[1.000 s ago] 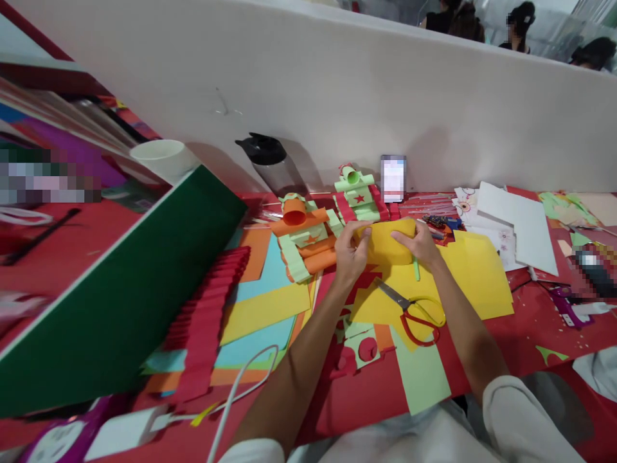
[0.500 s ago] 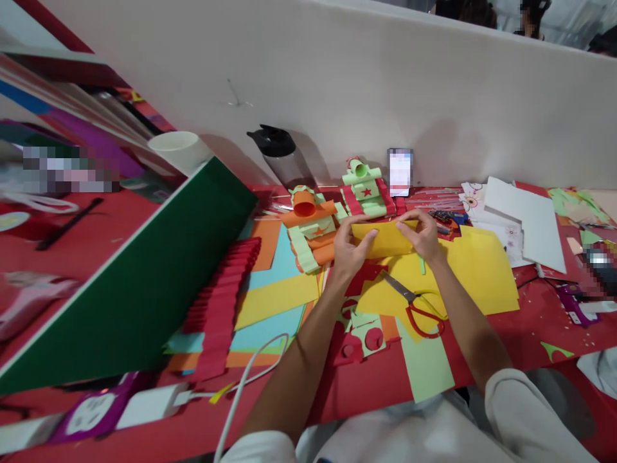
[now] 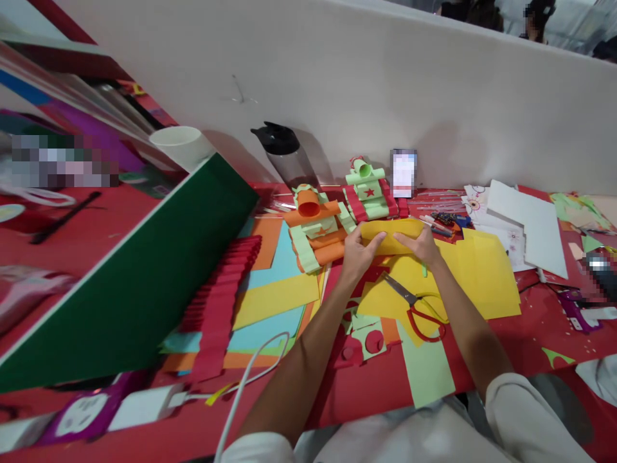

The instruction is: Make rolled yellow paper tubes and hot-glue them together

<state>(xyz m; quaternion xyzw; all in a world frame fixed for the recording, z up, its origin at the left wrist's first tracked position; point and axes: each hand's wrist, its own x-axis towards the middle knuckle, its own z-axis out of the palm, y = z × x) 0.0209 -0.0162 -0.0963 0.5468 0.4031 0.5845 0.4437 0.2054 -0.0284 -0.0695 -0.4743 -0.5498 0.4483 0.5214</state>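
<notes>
A yellow paper strip (image 3: 391,233), slightly bowed, is stretched between my two hands above the table. My left hand (image 3: 360,252) pinches its left end, with the thumb on the near face. The right end is gripped by my right hand (image 3: 421,245) in the same way. Just below lie yellow paper sheets (image 3: 486,276) and scissors (image 3: 414,302) with red and yellow handles, blades partly apart. Left of my left hand stands an orange and green paper model (image 3: 313,225). Behind it is a green and red paper model (image 3: 369,190) bearing a red star.
A green board (image 3: 144,270) leans at the left beside a pleated red paper strip (image 3: 216,302) and coloured sheets. A dark-lidded bottle (image 3: 284,154) and a phone (image 3: 403,172) stand by the white partition (image 3: 337,83). A white cable (image 3: 245,379) crosses the front edge.
The yellow paper strip now bows upward and its face shows more rounded. Both thumbs have slid closer together along its near side. The view has shifted slightly.
</notes>
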